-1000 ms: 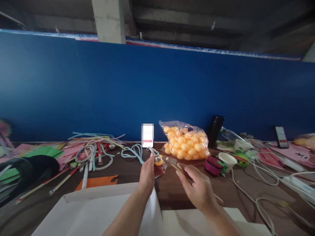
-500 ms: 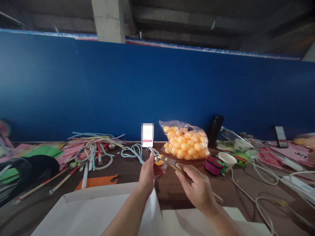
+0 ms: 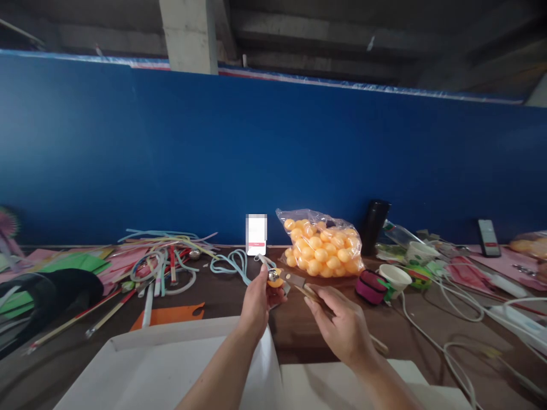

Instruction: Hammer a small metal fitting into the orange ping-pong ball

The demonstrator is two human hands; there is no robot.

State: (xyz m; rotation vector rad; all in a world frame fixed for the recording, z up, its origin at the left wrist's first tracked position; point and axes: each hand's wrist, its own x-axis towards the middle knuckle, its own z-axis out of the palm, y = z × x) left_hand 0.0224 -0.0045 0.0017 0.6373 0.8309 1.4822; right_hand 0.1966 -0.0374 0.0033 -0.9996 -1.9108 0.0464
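Near the middle of the view, my left hand (image 3: 255, 302) is closed around an orange ball (image 3: 280, 282). A shiny silver ball (image 3: 272, 275), perhaps a bell, shows at its thumb tip against the orange one. My right hand (image 3: 342, 322) grips a wooden-handled tool with a flat grey blade (image 3: 296, 279). That blade points left and lies close to the orange ball; whether they touch I cannot tell. The fingers of my left hand partly hide the ball. Behind both hands rests a clear bag of orange balls (image 3: 322, 250).
White sheets (image 3: 171, 364) lie under my forearms. Left are colored strips, tubes and an orange sheet (image 3: 173, 316). A phone (image 3: 256, 242) leans against the blue partition (image 3: 256, 142). Right stand a black bottle (image 3: 375, 228), a magenta pouch (image 3: 367, 287), a paper cup (image 3: 395, 279) and white cables (image 3: 427, 336).
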